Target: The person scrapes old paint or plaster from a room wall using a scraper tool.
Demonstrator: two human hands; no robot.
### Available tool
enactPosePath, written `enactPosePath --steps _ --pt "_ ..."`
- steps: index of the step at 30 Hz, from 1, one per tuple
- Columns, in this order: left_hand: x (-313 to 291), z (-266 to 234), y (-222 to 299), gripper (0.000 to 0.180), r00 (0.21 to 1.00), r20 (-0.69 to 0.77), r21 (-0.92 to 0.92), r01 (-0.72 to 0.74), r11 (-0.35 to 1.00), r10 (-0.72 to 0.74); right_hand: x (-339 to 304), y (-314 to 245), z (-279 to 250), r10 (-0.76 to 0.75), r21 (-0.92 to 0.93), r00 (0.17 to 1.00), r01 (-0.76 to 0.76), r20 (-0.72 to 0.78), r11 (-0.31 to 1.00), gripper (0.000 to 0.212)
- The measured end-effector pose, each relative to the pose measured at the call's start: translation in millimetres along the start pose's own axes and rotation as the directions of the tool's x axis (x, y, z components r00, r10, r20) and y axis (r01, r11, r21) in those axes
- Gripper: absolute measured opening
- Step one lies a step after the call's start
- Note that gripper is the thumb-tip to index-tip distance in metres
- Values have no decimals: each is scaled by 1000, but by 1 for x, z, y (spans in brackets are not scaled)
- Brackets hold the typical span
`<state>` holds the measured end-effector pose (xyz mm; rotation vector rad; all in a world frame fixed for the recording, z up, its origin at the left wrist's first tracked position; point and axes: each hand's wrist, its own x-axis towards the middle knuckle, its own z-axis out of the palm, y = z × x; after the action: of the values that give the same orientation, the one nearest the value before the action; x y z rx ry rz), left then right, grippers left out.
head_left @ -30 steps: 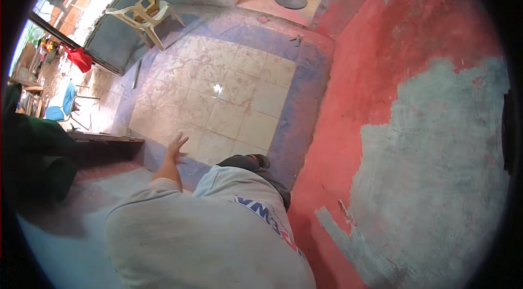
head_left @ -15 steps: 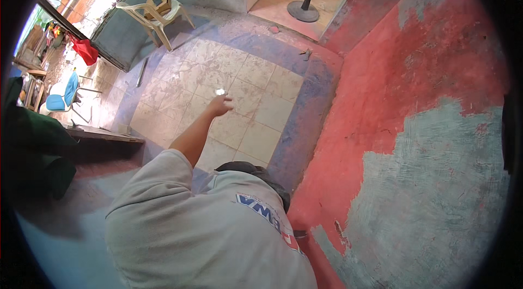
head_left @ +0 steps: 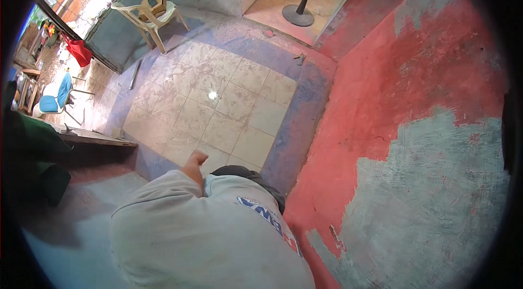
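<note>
My left hand hangs low by my body, above the dusty tiled floor. Nothing shows in it, but its fingers are foreshortened and partly hidden, so I cannot make out whether they are closed. My grey shirt covers the lower middle of the view, and my right hand is out of sight behind it. On my right, close by, rises a red wall with a large rough grey-green patch. A small tool-like object lies on the floor near the foot of that wall; its kind is unclear.
A cream plastic chair holding a brown box stands far left. Past the doorway is a stand fan. A metal bar lies on the floor. Left are a blue chair, red cloth, wooden ledge and dark green cloth.
My left arm, stretched out over the tiles before, has drawn back toward my body. The whole view has shifted slightly.
</note>
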<state>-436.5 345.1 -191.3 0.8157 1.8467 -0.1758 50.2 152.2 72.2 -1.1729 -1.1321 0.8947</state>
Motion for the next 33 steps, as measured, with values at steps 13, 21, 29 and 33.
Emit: enactPosePath --steps 13,21,29,33 --pt "-12 5 127 35 894 25 105 -447 888 447 61 -77 57 37 389 980 43 -195 920 40" --pt "-75 29 248 38 752 295 -231 -543 808 590 -17 -190 59 -70 187 659 312 -749 932 45" --pt "-249 106 298 43 401 756 -232 -574 785 517 -81 -207 93 236 119 220 -443 -946 888 32" --pt "-325 167 275 61 150 977 -53 -521 852 152 -101 -178 93 381 -238 342 -926 -859 294 19"
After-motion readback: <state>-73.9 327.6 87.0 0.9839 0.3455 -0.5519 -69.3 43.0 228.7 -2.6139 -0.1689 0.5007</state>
